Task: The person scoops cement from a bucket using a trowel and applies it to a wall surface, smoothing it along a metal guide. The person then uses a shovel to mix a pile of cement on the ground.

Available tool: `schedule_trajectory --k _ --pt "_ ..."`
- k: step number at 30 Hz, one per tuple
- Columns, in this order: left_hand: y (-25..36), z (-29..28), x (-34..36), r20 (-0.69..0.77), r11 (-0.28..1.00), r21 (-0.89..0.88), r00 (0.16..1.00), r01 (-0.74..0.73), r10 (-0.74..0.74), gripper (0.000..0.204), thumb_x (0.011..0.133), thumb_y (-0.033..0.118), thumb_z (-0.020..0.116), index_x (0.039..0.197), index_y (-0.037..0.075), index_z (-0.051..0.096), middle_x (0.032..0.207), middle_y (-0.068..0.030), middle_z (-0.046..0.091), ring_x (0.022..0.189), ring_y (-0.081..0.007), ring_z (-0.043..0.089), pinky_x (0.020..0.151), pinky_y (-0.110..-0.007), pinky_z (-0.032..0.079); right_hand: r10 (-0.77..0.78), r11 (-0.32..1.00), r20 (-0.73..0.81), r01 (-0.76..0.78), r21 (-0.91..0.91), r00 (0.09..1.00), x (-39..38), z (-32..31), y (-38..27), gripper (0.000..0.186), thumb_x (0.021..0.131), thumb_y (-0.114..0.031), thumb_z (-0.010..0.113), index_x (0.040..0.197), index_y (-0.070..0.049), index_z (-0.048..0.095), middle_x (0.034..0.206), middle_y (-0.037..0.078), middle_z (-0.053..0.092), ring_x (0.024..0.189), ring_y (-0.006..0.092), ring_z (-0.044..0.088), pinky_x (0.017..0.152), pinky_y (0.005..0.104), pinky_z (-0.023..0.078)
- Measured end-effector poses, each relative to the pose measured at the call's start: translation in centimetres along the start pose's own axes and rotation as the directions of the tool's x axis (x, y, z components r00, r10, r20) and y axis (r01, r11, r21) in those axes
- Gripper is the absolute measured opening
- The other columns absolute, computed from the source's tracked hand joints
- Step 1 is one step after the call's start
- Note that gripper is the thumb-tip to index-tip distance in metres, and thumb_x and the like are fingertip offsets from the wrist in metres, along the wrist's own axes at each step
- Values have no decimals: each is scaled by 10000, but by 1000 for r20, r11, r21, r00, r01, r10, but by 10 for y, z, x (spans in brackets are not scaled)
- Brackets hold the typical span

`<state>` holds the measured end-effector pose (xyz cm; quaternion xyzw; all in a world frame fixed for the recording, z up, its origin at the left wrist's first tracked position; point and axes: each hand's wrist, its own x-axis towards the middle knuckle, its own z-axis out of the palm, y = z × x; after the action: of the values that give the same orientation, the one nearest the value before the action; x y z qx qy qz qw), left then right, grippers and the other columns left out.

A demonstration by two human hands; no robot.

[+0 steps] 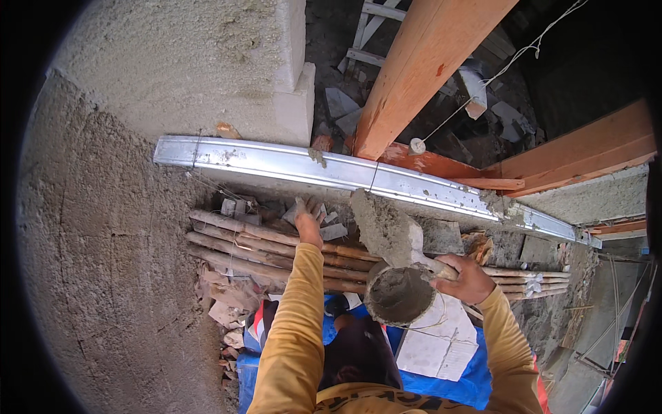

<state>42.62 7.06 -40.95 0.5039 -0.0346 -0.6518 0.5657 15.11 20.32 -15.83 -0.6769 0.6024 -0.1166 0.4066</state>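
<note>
One-handed, gripping the trowel by its handle with the right hand, on the near side of the metal channel; spreading the left hand, apparently empty, further left; possibly risking dropped mortar through overtilting the loaded blade.

over there, wooden poles run by the mortar bucket, contact hidden; mortar clumps sit on the silver metal strip.

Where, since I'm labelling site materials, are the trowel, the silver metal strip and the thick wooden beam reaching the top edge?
Trowel (414, 243), head view: the blade, near the handle.
Silver metal strip (346, 171), head view: its shiny face, near mid-length.
Thick wooden beam (422, 72), head view: its broad face, about midway.
</note>
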Motion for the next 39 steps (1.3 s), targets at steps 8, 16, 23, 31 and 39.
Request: schedule_trajectory --k 8,16,23,31,39 --pt "18 56 15 27 967 -254 1000 17 -10 457 931 373 323 1252 59 412 1233 -96 470 1083 -255 477 910 -439 360 102 986 125 -84 -143 987 79 -35 -73 484 813 -321 598 1132 28 499 969 258 596 938 383 576 824 398 439" --pt "17 64 42 14 905 -410 992 117 -122 228 897 360 477 989 160 538 884 32 552 766 -108 518 631 -286 444 308 942 240 -259 -215 921 134 -45 -128 419 852 -314 538 1088 30 503 735 154 605 611 230 605 644 355 474" --pt "6 60 54 23 801 -559 970 213 -242 191 882 330 510 1009 188 522 928 26 570 822 -127 557 658 -307 493 460 868 325 -341 -362 826 171 -52 -159 410 873 -328 491 1035 48 512 690 138 597 558 218 603 647 346 477" --pt "5 71 50 155 768 -578 961 277 -230 402 910 410 388 1184 137 497 1169 -29 542 1081 -221 518 889 -415 457 520 804 313 -332 -493 795 181 -61 -167 448 870 -360 469 929 77 551 813 215 608 676 306 615 709 387 457" --pt "12 60 49 128 824 -513 970 241 -205 405 909 422 402 1198 152 489 1178 -27 543 1078 -220 527 881 -398 468 235 913 117 -178 -367 965 94 -52 -160 430 860 -359 477 1018 40 491 889 264 592 872 399 575 781 432 438"
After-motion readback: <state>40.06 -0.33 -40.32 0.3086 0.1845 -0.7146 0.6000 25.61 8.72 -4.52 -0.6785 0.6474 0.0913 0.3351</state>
